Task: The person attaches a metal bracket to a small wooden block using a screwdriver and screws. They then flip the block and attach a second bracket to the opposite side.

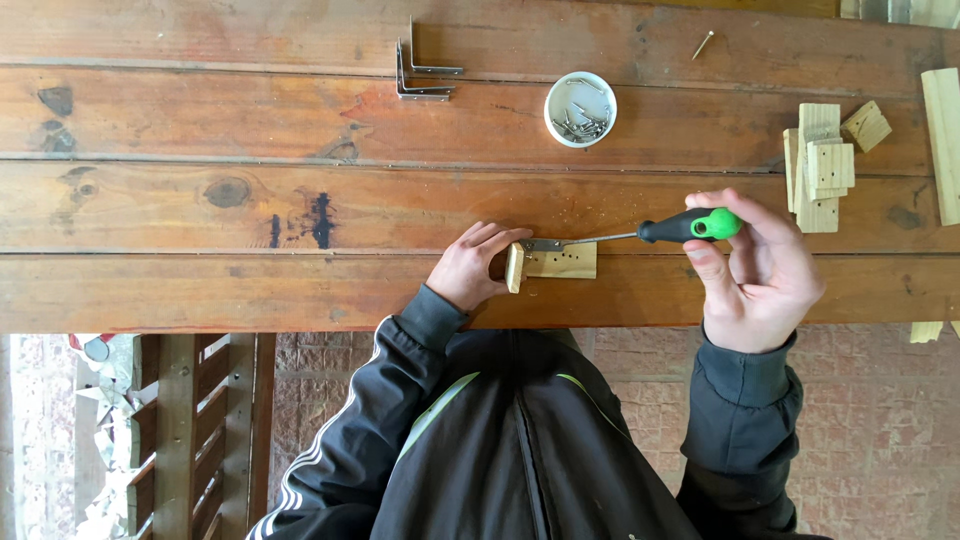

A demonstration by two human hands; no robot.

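1. Between my two hands, near the table's front edge, sits a small wood block [565, 262] with a shorter piece standing on edge at its left end and a metal bracket [541, 244] on its far edge.
2. Left hand [468, 268]: fingers curled against the left end of the block, pressing the upright piece and the bracket end; closed around nothing else.
3. Right hand [760, 270]: wrapped round the black and green handle of a screwdriver [690, 226], thumb on the near side, fingers over the top.
4. Key relation: the screwdriver's long axis runs almost flat, right to left, from my right hand toward the bracket; the tip meets the bracket's right end just short of my left fingertips. Whether a screw sits under the tip is too small to tell.
5. Block's long axis also runs left-right, in line with the shaft. Left hand touches the block; right hand is well apart, joined only by the tool.
6. Beyond my hands: a white bowl of screws [580, 108], further left two spare angle brackets [425, 78], a loose screw [703, 43] off to the far right.
7. Right of my right hand: a pile of wood offcuts [825, 165], near but not touching it.
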